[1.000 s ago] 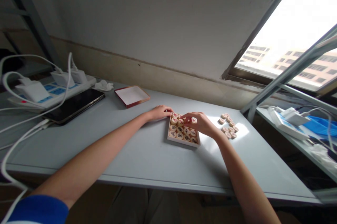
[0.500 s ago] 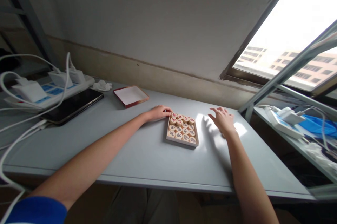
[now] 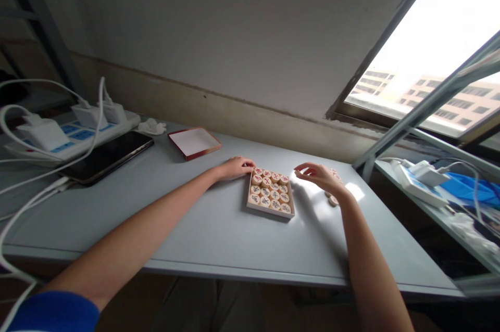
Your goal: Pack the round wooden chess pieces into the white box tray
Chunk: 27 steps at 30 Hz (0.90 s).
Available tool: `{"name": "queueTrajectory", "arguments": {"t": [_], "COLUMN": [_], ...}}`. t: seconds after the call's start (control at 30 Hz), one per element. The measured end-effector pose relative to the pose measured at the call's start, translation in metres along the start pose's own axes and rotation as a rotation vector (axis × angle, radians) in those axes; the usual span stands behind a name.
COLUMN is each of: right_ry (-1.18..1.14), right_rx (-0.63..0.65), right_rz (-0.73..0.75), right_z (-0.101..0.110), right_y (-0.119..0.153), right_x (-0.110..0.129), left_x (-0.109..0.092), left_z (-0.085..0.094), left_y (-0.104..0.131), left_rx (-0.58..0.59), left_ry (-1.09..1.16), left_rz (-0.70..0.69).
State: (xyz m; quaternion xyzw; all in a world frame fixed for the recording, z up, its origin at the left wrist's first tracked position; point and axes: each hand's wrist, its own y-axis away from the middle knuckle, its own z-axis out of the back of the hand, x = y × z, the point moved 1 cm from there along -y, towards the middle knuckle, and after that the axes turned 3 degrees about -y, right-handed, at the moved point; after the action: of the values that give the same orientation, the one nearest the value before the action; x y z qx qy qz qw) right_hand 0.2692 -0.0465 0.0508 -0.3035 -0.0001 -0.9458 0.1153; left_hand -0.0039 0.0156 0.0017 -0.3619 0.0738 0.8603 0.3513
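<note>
A shallow white box [image 3: 269,211] sits on the desk, filled with rows of round wooden xiangqi pieces [image 3: 275,195]; the far ones carry red characters, the nearer ones dark characters. My left hand [image 3: 235,167] is closed at the box's far left corner, thumb and fingers gripping it. To the right of the box, my right hand [image 3: 318,176] hovers above the desk, a small pale xiangqi piece [image 3: 298,174] pinched in its fingertips. More loose pieces [image 3: 333,200] lie under and behind that hand, partly hidden by it.
The red-edged box lid [image 3: 195,143] lies inside up at the back left. A black phone [image 3: 107,157] and a power strip [image 3: 84,134] with chargers and white cables occupy the left side. A metal post [image 3: 369,165] and a side shelf with another strip [image 3: 424,181] stand right.
My right hand has moved left toward the box and its fingers have closed, now with a piece at their tips. Loose pieces behind it have come into view. My left hand stays put.
</note>
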Motion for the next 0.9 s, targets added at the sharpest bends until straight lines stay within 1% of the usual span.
{"name": "queueTrajectory", "arguments": {"t": [0.07,0.13,0.23,0.37,0.47,0.77,0.9], "right_ry": [-0.069,-0.067,-0.006,0.025,0.043,0.087,0.127], "right_rx": [0.082,0.143,0.180,0.208,0.191,0.111,0.120], "right_rz": [0.088,0.163,0.251,0.296,0.303,0.312,0.285], "right_z": [-0.006,-0.011,-0.019,-0.029,-0.032,-0.030,-0.030], "right_y": [0.000,0.000,-0.001,-0.002,-0.002,-0.005,-0.005], "right_x": [0.021,0.037,0.048,0.049,0.048,0.046,0.042], "left_x": [0.000,0.000,0.001,0.000,-0.002,-0.004,-0.004], "left_z": [0.000,0.000,-0.001,0.000,0.000,0.001,0.001], "left_y": [0.000,0.000,-0.001,0.000,0.000,0.000,0.001], "left_rx": [0.005,-0.001,-0.006,0.004,0.008,0.010,0.006], "left_ry": [0.004,-0.003,-0.014,-0.010,-0.011,-0.024,-0.026], "left_rz": [-0.011,-0.016,-0.011,-0.009,0.001,0.014,0.015]}}
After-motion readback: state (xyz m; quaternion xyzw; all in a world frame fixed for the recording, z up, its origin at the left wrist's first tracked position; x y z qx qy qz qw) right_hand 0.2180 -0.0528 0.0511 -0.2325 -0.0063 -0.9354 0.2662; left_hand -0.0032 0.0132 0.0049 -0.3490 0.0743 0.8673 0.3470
